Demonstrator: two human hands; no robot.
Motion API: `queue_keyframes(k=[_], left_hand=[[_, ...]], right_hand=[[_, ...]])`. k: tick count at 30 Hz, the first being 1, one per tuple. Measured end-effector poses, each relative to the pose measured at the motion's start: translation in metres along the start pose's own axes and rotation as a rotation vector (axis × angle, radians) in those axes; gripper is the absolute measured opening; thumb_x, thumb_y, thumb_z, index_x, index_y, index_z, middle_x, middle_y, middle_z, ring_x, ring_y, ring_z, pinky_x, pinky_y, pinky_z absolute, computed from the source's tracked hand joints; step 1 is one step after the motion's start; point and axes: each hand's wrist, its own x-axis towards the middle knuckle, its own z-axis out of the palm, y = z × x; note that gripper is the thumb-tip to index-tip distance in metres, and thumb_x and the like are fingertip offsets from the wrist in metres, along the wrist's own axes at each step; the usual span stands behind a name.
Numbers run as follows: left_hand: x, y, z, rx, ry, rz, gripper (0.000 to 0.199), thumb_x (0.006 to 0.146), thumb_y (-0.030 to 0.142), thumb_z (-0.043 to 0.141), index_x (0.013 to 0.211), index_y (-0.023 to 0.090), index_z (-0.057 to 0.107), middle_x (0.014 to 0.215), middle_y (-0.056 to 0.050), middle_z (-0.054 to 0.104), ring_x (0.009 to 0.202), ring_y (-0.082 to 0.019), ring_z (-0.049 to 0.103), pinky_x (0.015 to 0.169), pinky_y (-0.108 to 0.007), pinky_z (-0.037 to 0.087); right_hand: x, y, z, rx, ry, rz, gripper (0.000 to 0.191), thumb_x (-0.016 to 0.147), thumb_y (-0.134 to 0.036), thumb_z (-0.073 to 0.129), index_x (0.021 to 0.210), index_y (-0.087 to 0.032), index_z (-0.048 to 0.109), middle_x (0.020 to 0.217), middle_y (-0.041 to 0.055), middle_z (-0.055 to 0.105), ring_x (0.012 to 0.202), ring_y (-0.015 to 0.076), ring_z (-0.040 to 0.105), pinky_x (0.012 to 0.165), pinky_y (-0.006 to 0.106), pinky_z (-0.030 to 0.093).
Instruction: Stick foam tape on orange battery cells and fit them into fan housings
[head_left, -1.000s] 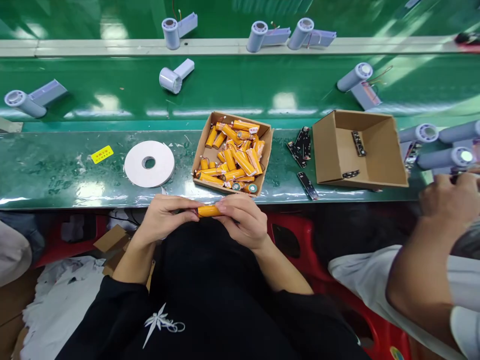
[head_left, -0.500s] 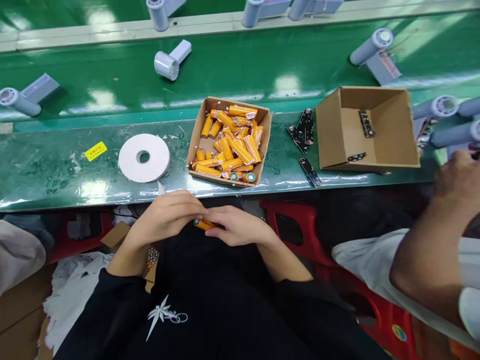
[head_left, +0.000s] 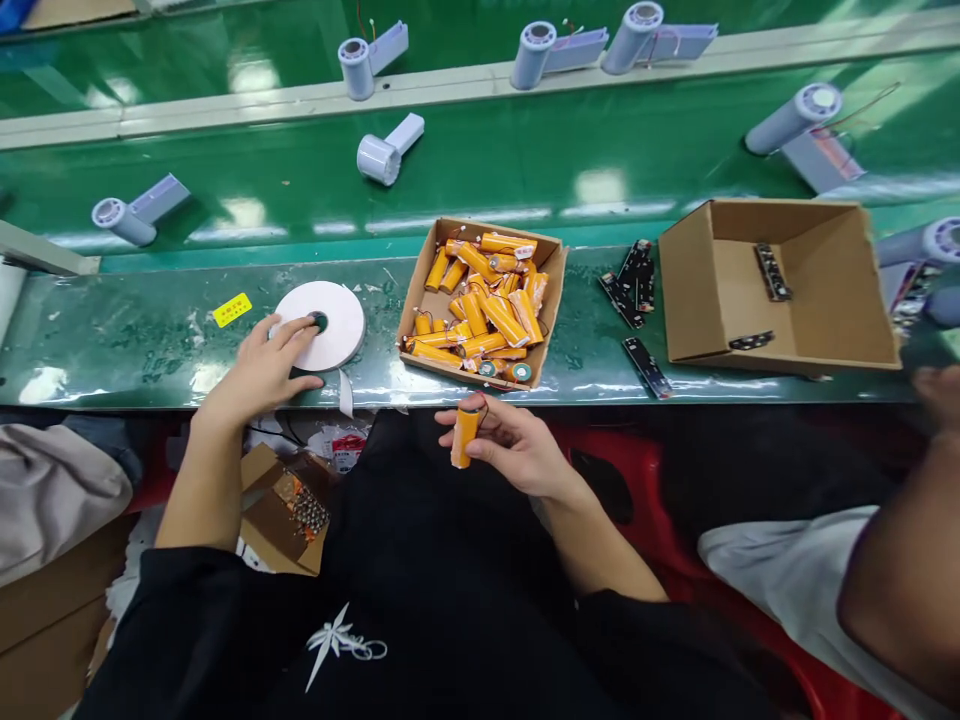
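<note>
Upright in my right hand [head_left: 517,445] is an orange-wrapped cylindrical battery [head_left: 463,440], pinched between thumb and fingers just off the bench's front edge. A thin wire shows near its top end. My left hand [head_left: 271,370] rests on a flat white roll of tape [head_left: 341,325], fingers stretched out near its core and thumb apart along its front side. A loose tape end [head_left: 346,394] hangs over the bench edge. Between and beyond my hands is a shallow cardboard box [head_left: 409,318] full of similar orange batteries with wires.
A larger cardboard box [head_left: 690,290] with black circuit boards stands right, more boards [head_left: 646,368] beside it. A yellow label [head_left: 232,310] lies left. Grey fan-like housings [head_left: 379,158] sit on the green surface behind. An open carton [head_left: 281,530] is below; a co-worker's arm [head_left: 900,560] is at right.
My left hand has left the battery and moved left onto the tape roll. My right hand now holds the battery alone, turned upright and shifted right. The view has shifted a little.
</note>
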Motion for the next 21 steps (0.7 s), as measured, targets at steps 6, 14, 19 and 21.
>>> queue_keyframes(k=[6,14,19,21], left_hand=[[-0.017,0.041,-0.039,0.05,0.121,0.311,0.049,0.103,0.025,0.062,0.152,0.023,0.06,0.146,-0.013,0.069,0.155,-0.044,0.042,0.129,-0.069,0.04],[-0.042,0.091,-0.05,0.148,0.126,0.592,0.071,0.098,-0.004,0.043,0.162,0.025,0.051,0.156,-0.003,0.065,0.149,-0.03,0.057,0.141,-0.054,0.026],[-0.039,0.097,-0.048,0.181,0.092,0.612,0.067,0.098,-0.002,0.043,0.16,0.02,0.054,0.158,-0.005,0.064,0.146,-0.027,0.06,0.141,-0.054,0.027],[-0.041,0.098,-0.046,0.203,0.087,0.612,0.067,0.096,-0.002,0.043,0.159,0.02,0.055,0.158,-0.005,0.063,0.147,-0.028,0.058,0.14,-0.054,0.029]], right_hand=[[0.01,-0.034,0.003,-0.081,0.121,-0.156,0.042,0.099,-0.039,0.083,0.135,-0.025,0.067,0.12,0.0094,0.082,0.102,0.0246,0.083,0.088,0.039,0.071],[0.019,-0.048,0.003,-0.515,0.081,-0.156,0.048,0.104,-0.029,0.068,0.151,-0.02,0.063,0.113,0.0056,0.08,0.086,0.0187,0.078,0.079,0.03,0.067],[0.024,-0.042,0.011,-0.591,0.026,-0.133,0.05,0.103,-0.022,0.066,0.152,-0.021,0.062,0.1,0.0036,0.076,0.089,0.0188,0.075,0.086,0.029,0.065],[0.026,-0.036,0.012,-0.61,0.033,-0.118,0.048,0.102,-0.021,0.066,0.15,-0.02,0.063,0.093,0.0022,0.073,0.089,0.0185,0.073,0.09,0.031,0.063]])
